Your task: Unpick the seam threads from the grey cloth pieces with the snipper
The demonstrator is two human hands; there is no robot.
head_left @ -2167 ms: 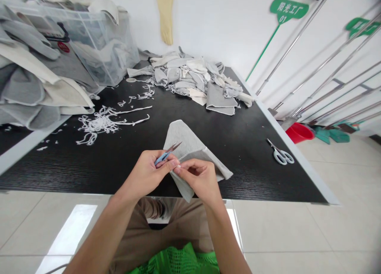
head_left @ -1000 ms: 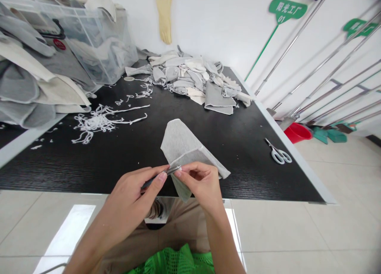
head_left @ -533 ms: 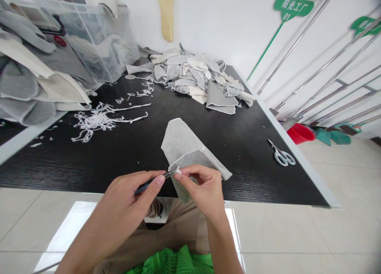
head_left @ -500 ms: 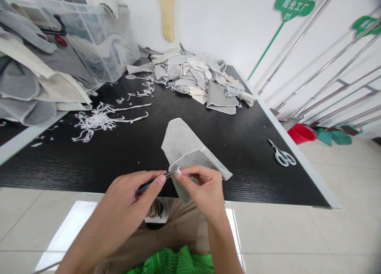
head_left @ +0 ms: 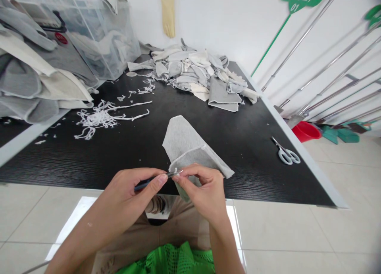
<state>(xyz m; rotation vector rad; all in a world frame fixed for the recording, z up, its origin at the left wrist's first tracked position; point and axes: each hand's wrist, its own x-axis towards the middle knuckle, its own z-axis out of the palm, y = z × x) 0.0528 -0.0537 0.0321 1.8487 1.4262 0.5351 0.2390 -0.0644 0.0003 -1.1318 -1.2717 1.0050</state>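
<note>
The left hand [head_left: 132,192] covers part of the dark-handled tool [head_left: 143,184] (the yellow glove [head_left: 168,12] is cropped above).

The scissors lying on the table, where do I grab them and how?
Probably by the pale handle loops, coming from the right-hand table edge: the scissors lie flat, loops toward that edge, pointed blades facing away.

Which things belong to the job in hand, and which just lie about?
Job in hand:
snips, in the left hand
grey fabric piece, in the right hand
fabric pile and thread heap, probably, though untouched

Lying about, seemingly:
pale-handled scissors, unheld
red bucket
hanging yellow glove
</note>
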